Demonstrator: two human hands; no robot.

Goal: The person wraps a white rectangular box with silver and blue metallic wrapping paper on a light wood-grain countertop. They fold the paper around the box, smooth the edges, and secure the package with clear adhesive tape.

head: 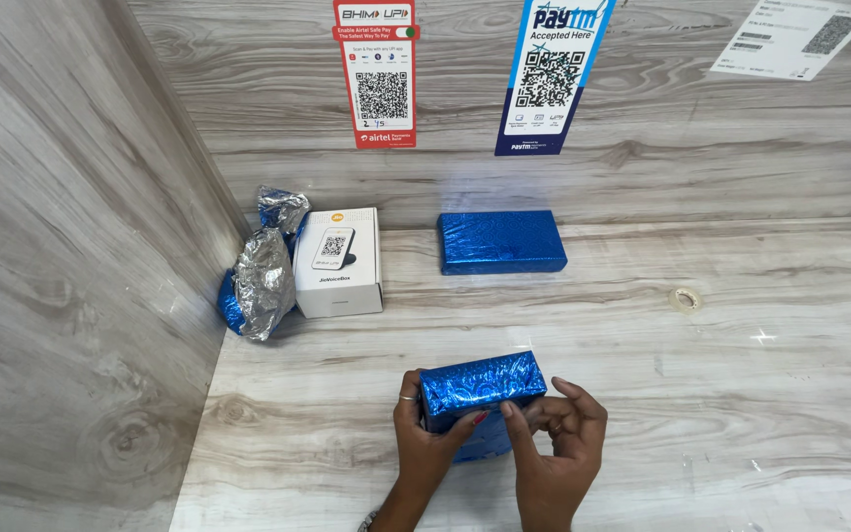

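Left hand (pixel 424 433): closed around the left end of a blue foil-wrapped box (pixel 482 384), thumb up its left side, fingers across the near face. Ring on one finger.

Right hand (pixel 556 443): closed on the right near edge of the same box, fingertips (pixel 509 409) pinching the foil at the lower face.

Box: held between both hands, tilted, top face toward the camera, just above the wood-grain bench (pixel 701 394). Loose blue foil visible beneath it, between the hands.

Beyond the hands, well apart:
- Second blue wrapped box (pixel 501 241), flat rectangle, lying on the bench near the back wall, straight ahead.
- White carton (pixel 339 261), roughly square, with a small device pictured on top, ahead and left of the left hand.
- Crumpled foil (pixel 260 276), silver with blue showing, touching the carton's left side, in the corner.
- Tape roll (pixel 685 299), small and clear, ahead and right of the right hand.

On the back wall, above and beyond the hands:
- Red-and-white code sign (pixel 377 74), tall rectangle, ahead and left.
- Blue-and-white code sign (pixel 551 74), tall, slanted, ahead.
- White paper label (pixel 792 37), tilted, far right.
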